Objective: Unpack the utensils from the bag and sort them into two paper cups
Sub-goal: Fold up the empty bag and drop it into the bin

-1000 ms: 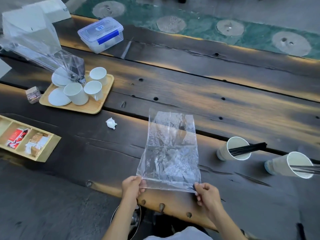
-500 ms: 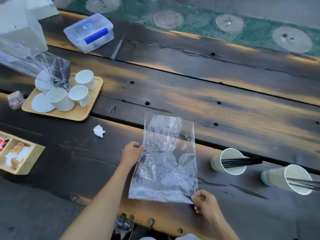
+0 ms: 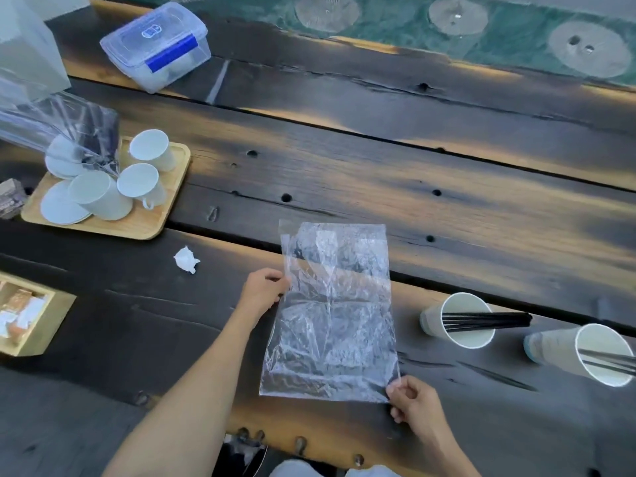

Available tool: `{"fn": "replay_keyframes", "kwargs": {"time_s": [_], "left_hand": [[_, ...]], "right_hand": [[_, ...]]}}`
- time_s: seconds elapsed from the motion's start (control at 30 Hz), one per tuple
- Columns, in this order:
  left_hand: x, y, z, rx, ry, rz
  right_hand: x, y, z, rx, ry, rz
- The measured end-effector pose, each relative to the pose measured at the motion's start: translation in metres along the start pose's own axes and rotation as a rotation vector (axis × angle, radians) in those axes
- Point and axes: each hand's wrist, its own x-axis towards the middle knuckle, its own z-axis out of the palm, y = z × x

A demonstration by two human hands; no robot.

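Left hand (image 3: pixel 263 292) moved up bag (image 3: pixel 334 311) edge, right hand (image 3: pixel 414 404) pinching corner (both pinch)

No legible text; the clear plastic lidded box (image 3: pixel 156 46) bears a blue label, too blurred to read.
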Motion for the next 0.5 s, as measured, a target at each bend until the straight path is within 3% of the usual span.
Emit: {"fn": "replay_keyframes", "kwargs": {"time_s": [0.27,0.4,0.5], "left_hand": [[-0.014,0.004,0.022,0.151,0.064,0.000],[-0.027,0.000,0.031,0.033,0.061,-0.072],[-0.034,-0.007,0.037,-0.163,0.130,-0.123]], "right_hand": [[-0.011,-0.014,0.044,1.015,0.059,0.267],[-0.016,-0.029,0.064,1.159,0.015,0.271],[-0.025,-0.036,0.076,1.096,-0.019,0.305]]}}
